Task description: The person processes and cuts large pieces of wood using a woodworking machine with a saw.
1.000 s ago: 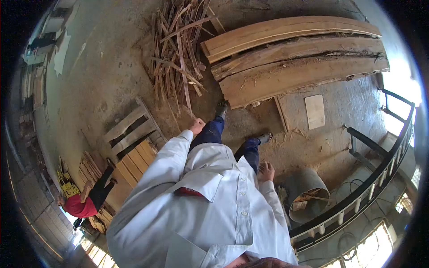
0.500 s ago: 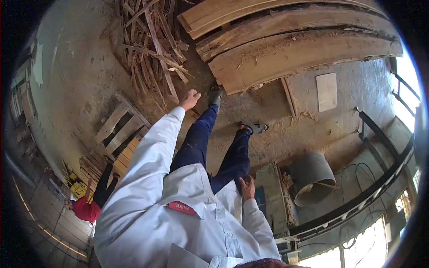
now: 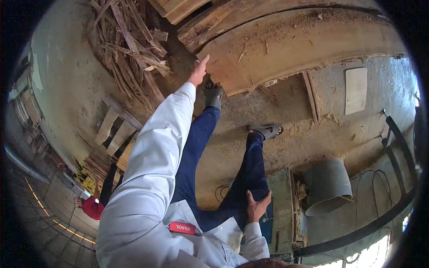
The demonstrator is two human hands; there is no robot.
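Shavings point(image 3: 330, 118) are littering the workshop floor point(image 3: 286, 156), and a pile of thin wood strips point(image 3: 134, 49) is lying beyond the slab's left end, while a person in red point(image 3: 92, 207) is showing at the far left. Of my two hands, the left hand point(image 3: 199, 71) is making the bigger change: half a second ago it was hanging over floor just short of the wooden slab point(image 3: 286, 49), and now its fingertip is overlapping the slab's left end, near the far corner. That is putting the wood within reach, I judge, though I cannot tell whether skin is touching it. I am keeping the left arm nearly straight, one finger stretching forward; how the other fingers are folding I cannot make out, and I am seeing nothing gripped there. My right hand point(image 3: 259, 206), hanging loose beside the body a second ago, is now resting on the bent right leg point(image 3: 251, 172), its elbow tucking in, fingers spreading and thumb standing apart, holding no object. My left foot point(image 3: 213, 96) is standing just beside the slab's near-left corner.
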